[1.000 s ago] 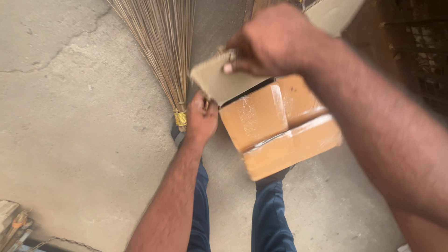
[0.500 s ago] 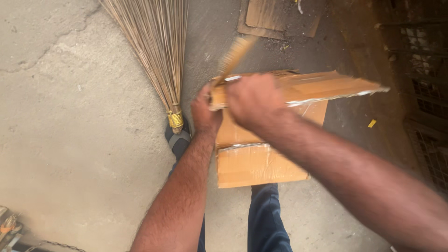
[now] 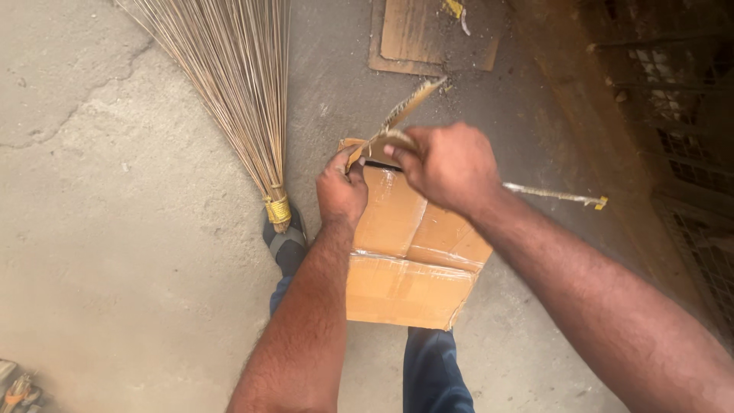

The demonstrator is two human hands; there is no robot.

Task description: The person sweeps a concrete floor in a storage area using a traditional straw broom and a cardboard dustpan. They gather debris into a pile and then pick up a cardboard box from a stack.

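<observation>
Both hands, the left hand (image 3: 342,191) and right hand (image 3: 451,167), are closed on a flap (image 3: 397,126) of the cardboard box (image 3: 409,264), which keeps the box up above the floor (image 3: 115,252).

A broom (image 3: 229,84) of thin stiff straws lies on the concrete floor (image 3: 99,252) to the left, its straws spreading toward the far side and bound with a yellow band (image 3: 278,209) at the near end. Just near this band I see my dark shoe (image 3: 286,243). Far ahead, a flat brown board (image 3: 428,34) lies on the floor. On the right is a dark metal grille (image 3: 688,138). A crack runs through the floor at far left.
</observation>
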